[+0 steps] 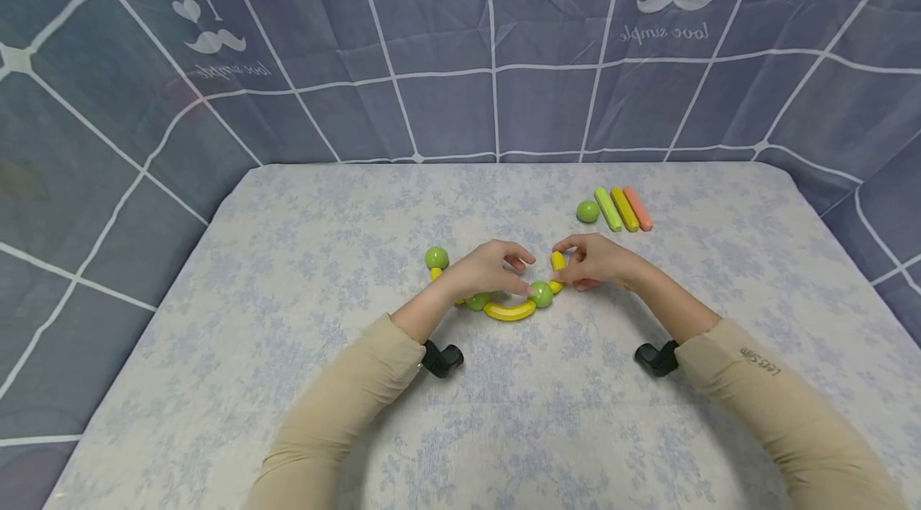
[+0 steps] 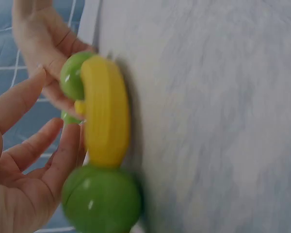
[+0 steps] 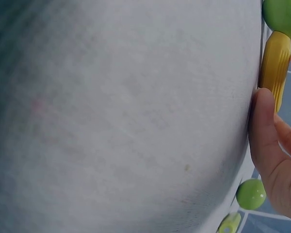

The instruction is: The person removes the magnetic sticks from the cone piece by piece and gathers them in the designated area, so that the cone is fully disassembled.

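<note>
On the tabletop (image 1: 547, 406), the right grip (image 1: 596, 260) pinches a toy banana (image 1: 558, 259), likely light, stiff, best held midway; left grip (image 1: 489, 268) spread, empty.

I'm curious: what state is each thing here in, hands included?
Left hand, fingers loosely spread, gripping nothing
Right hand, pinching the right yellow banana
Front yellow banana, lying between two green balls
Three sticks, lying side by side
Far green ball, untouched beside the sticks
Leftmost green ball, resting untouched
Curtain, hanging, creased
</note>
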`<state>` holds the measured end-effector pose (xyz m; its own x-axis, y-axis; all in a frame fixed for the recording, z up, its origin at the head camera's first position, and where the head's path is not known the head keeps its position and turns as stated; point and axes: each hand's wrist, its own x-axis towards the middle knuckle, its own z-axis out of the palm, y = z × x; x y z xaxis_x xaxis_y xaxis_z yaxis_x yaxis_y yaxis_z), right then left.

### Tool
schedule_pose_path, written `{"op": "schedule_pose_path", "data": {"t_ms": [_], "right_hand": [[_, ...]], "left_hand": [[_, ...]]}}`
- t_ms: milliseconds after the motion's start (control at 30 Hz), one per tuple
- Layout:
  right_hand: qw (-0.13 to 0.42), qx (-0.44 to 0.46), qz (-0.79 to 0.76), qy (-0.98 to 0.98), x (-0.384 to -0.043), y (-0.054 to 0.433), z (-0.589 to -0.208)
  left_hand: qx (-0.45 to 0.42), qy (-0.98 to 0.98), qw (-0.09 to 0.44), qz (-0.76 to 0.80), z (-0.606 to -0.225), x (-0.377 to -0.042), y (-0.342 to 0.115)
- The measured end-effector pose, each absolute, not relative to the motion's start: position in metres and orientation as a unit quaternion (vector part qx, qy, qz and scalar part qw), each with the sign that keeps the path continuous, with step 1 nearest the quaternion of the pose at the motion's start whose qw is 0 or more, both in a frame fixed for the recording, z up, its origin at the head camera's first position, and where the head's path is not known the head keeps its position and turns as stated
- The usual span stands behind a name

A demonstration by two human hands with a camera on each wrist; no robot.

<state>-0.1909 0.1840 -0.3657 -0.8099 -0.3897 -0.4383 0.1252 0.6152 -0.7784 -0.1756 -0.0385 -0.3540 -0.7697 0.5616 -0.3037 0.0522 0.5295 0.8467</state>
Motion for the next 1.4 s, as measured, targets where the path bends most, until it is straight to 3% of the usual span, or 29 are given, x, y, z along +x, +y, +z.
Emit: {"op": "schedule_pose_path", "data": {"t_ms": [533,800,1033,1400], "right_hand": [[0.272,-0.103,-0.442,0.849,-0.188,0.184,-0.368],[0.260,-0.059,-0.500,0.824,-0.188,0.186,-0.370],[0.271,0.004,-0.600,0.753,-0.187,0.186,-0.372],[0.317,0.002,-0.654,0.686,-0.182,0.188,-0.369]], "left_hand": [[0.189,0.837,0.291,0.424,-0.367,-0.170,-0.017],[0.185,0.828,0.300,0.436,-0.370,-0.170,-0.018],[0.181,0.827,0.303,0.437,-0.368,-0.170,-0.018],[0.176,0.833,0.303,0.429,-0.366,-0.169,-0.017]]}}
